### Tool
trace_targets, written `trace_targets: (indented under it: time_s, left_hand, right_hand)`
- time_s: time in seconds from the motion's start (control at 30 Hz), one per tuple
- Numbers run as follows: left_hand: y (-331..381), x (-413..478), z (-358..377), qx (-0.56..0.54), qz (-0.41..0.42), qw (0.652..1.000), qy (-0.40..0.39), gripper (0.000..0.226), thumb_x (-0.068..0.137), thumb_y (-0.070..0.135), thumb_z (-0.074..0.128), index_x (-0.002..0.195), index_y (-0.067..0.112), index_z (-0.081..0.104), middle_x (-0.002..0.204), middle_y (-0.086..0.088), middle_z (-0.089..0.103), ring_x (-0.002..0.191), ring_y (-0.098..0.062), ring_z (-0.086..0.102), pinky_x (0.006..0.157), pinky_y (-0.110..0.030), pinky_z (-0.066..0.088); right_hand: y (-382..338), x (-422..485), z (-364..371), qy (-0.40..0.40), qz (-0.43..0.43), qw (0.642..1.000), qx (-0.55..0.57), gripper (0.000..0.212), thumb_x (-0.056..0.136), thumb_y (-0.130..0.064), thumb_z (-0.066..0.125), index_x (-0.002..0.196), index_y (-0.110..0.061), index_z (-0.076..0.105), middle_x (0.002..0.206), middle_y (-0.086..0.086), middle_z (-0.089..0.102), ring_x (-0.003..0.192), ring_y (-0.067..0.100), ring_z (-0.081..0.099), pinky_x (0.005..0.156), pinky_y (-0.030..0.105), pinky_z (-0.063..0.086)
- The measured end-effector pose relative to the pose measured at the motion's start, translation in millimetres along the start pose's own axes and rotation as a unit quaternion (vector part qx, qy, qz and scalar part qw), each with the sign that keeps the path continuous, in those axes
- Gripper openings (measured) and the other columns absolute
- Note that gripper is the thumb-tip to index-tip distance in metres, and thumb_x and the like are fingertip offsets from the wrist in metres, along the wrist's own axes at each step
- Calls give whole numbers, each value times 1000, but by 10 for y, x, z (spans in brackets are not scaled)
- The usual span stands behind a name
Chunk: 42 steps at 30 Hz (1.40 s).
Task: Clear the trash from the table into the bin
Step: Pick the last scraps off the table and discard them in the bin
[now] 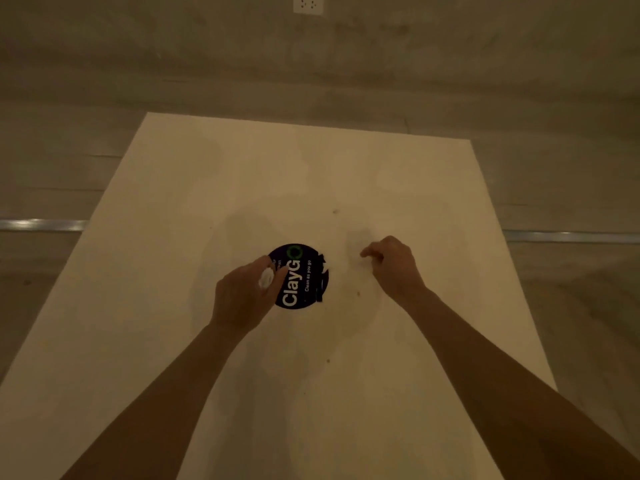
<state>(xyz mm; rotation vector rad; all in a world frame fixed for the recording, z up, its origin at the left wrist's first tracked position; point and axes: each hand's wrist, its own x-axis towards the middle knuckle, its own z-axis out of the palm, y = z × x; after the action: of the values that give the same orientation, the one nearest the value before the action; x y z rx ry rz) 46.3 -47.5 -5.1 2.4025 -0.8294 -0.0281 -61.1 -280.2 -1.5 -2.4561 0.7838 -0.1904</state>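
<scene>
Two hands work beside the round dark sticker (300,277) on the counter (173,209). Over the sticker's left edge, the left hand (242,292) is curled around a small white wad of trash (266,278). Just right of the sticker, the right hand (393,263) pinches its fingertips together, perhaps on a crumb; dim light hides it.

Cream table (207,202); at its centre a black round sticker (304,282), white lettering, green ring at twelve o'clock. White scrap (266,278), perhaps paper.
</scene>
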Motion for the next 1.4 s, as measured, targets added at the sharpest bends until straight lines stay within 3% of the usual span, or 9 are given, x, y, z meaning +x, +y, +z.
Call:
trace_targets:
  time_s: [0.1,0.3,0.43,0.5,0.67,0.83,1.07,1.2,1.4]
  left_hand:
    - [119,-1,62,7,20,1000,-10,26,89,40,56,82,15,57,64,-7,65,54,-27,58,49,-24,39]
    - [271,-34,166,6,51,998,-25,29,88,39,59,75,13,56,53,-3,56,45,-26,53,45,-22,32]
    - [285,-68,199,0,56,998,-30,29,88,40,58,75,14,56,52,0,54,43,-21,49,42,-23,38]
    - [287,-94,213,1,48,998,-35,29,88,40,58,77,14,56,56,-3,59,45,-21,49,45,-25,42]
    - [326,-162,241,-17,27,998,-50,23,86,39,60,79,18,54,63,3,58,52,-18,50,49,-26,43]
    - [333,-203,235,-2,32,997,-73,21,87,40,58,84,19,55,72,4,63,60,-17,53,52,-25,42]
    - [566,-270,167,-8,55,993,-101,18,90,41,51,98,26,57,92,4,69,84,-18,63,67,-31,49]
    - [885,-356,178,-15,99,988,-113,20,90,39,52,95,21,59,91,-1,68,85,-22,64,70,-35,52]
    - [1391,-492,275,-20,120,985,-125,21,89,37,54,100,19,57,97,-2,66,92,-24,62,76,-36,50]
  right_hand:
    - [64,-261,-59,-16,1,1000,15,26,84,5,50,93,-5,73,96,14,61,83,26,61,77,29,49]
    - [65,-574,-2,-52,-35,996,57,19,80,-17,72,98,-9,73,97,6,59,77,17,62,79,27,53]
    - [94,-625,94,-32,-20,996,85,15,81,-18,72,93,-9,76,92,4,60,72,13,59,71,3,41]
    - [99,-628,124,-19,-17,996,87,12,81,-13,70,90,-8,76,87,0,57,71,11,55,67,0,38]
    - [53,-615,213,-41,-27,998,47,14,93,-13,53,92,-5,65,96,6,55,83,16,51,77,22,40]
    - [-22,-662,205,-59,-8,998,13,16,97,-12,44,95,-3,57,104,12,52,92,24,51,82,29,41]
    - [-139,-986,43,-66,26,997,-27,14,96,-9,40,100,-1,52,107,16,51,96,31,50,76,32,37]
    - [-165,-1175,-141,-31,57,997,-48,15,93,-4,42,103,0,53,111,18,52,101,34,51,84,36,41]
    - [45,-1367,-509,2,83,996,-45,15,92,-5,42,101,1,53,110,19,52,101,37,51,82,38,42]
